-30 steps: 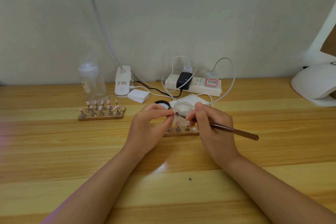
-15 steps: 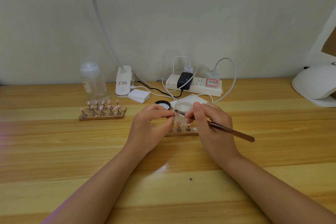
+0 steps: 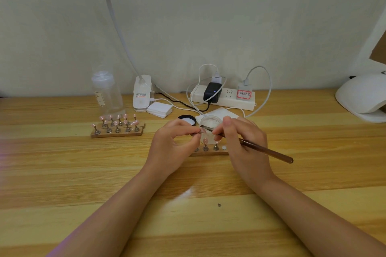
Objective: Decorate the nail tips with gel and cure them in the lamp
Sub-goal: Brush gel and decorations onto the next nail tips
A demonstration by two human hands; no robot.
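While the left hand [image 3: 174,146] is pinching a small nail tip [image 3: 203,130] between thumb and forefinger, the right hand [image 3: 243,142] is gripping a brown brush [image 3: 265,150] with curled fingers, its tip touching that nail just above the near wooden stand [image 3: 211,151]. A clear gel jar [image 3: 211,123] is sitting right behind, and the white curing lamp [image 3: 363,98] is resting at the table's [image 3: 62,173] far right.

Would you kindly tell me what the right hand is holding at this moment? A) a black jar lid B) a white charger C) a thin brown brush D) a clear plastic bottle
C: the right hand pinches the thin brown brush, its tip at the nail tip pinched by the left hand.
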